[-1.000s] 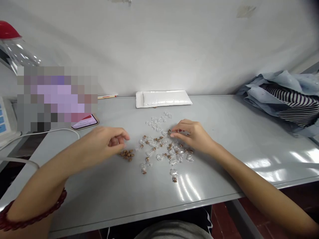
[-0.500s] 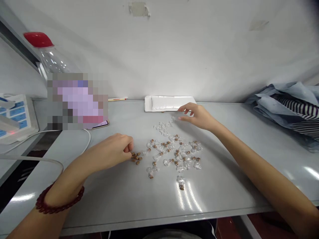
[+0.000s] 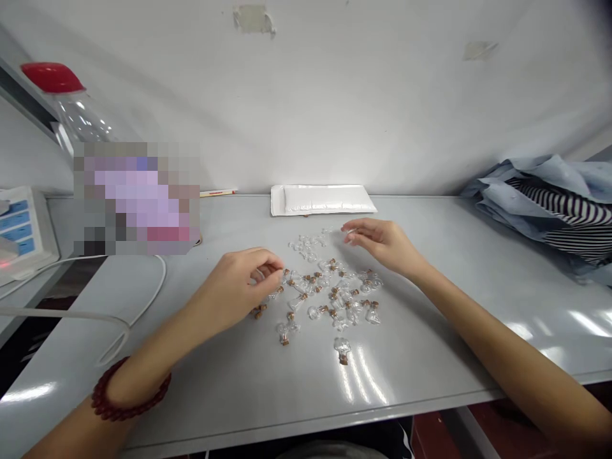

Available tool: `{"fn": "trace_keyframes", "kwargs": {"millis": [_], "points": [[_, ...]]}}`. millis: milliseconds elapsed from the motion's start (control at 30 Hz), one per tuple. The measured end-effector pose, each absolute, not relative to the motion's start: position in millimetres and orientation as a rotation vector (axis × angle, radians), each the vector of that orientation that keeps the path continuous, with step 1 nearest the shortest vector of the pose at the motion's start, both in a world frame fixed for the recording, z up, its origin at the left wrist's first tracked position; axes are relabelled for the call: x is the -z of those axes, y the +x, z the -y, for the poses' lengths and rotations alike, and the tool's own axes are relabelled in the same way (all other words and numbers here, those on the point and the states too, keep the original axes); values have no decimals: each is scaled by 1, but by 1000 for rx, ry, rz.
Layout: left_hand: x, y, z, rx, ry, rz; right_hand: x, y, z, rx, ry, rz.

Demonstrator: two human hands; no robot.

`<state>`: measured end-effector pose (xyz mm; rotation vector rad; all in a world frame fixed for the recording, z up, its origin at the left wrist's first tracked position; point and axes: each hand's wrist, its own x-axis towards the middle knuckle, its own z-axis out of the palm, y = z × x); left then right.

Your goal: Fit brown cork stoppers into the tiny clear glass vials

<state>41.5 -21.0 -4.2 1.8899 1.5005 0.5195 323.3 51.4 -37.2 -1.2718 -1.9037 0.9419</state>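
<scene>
My right hand (image 3: 377, 241) is above the table with thumb and fingers pinched on a small clear glass bottle (image 3: 351, 234), mostly hidden by the fingertips. Just left of it lies a cluster of tiny glass bottles (image 3: 308, 245) without visible corks. My left hand (image 3: 253, 277) is closed in a pinch over the left edge of the corked bottles; whatever is between its fingertips cannot be made out. Below that hand sit a few loose corks (image 3: 259, 312), partly covered by it. Many corked bottles lie scattered mid-table, one corked bottle (image 3: 342, 350) apart at the front.
A white padded packet (image 3: 329, 199) lies against the wall, with a pen (image 3: 217, 192) to its left. At left are a red-capped plastic bottle (image 3: 52, 76), a pixelated area, a power strip (image 3: 19, 223) and a white cable (image 3: 160, 280). Folded cloth (image 3: 540, 191) rests at right.
My left hand has left the loose corks, moving right and slightly up toward the bottles. My right hand has drawn back a little toward me from the packet. The view has shifted slightly.
</scene>
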Motion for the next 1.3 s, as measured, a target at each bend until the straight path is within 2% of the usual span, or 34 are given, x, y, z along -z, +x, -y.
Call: {"fn": "trace_keyframes", "kwargs": {"millis": [167, 367, 700, 867, 1167, 1300], "points": [[-2, 58, 37, -805, 1792, -1364, 22, 295, -4, -1509, -981, 1603], [-5, 68, 47, -926, 1722, -1256, 18, 269, 27, -1824, -730, 1410], [6, 71, 51, -1143, 1683, -1102, 24, 268, 31, -1888, -655, 1226], [9, 73, 50, -1109, 1763, -1106, 22, 266, 33, -1894, -658, 1256], [24, 75, 50, -1311, 2622, -1051, 23, 267, 38, -1861, -717, 1249], [25, 77, 49, -1337, 2806, -1093, 23, 267, 38, -1885, -700, 1264]]}}
